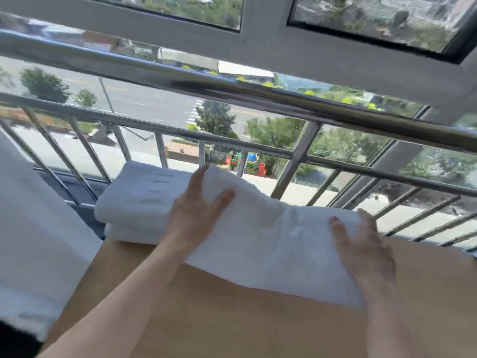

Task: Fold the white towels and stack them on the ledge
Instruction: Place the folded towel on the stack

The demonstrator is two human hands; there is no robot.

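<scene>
The tan ledge (pixel 232 319) carries a long white towel (pixel 271 241) lying across its far side by the railing (pixel 284 102), its left end raised over a stack of folded towels (pixel 139 197) at far left. The left hand (pixel 193 215) grips that raised end, thumb in front and fingers (pixel 197 179) curled behind. The right hand (pixel 361 249) clasps the towel's right end, thumb on top.

"Was it bright?"
"Very. Daylight poured through the window (pixel 154 104), straight toward the camera. The towel (pixel 258 236) was nearly blown out, and its weave barely showed."
"Any glare?"
"Pale streaks ran along the rail (pixel 232 87). Shadows on the ledge (pixel 232 319) were faint and soft-edged."
"Sharp?"
"No. It was soft all over and smeared in the top panes (pixel 374 19), and the rail bowed toward the edges."
</scene>
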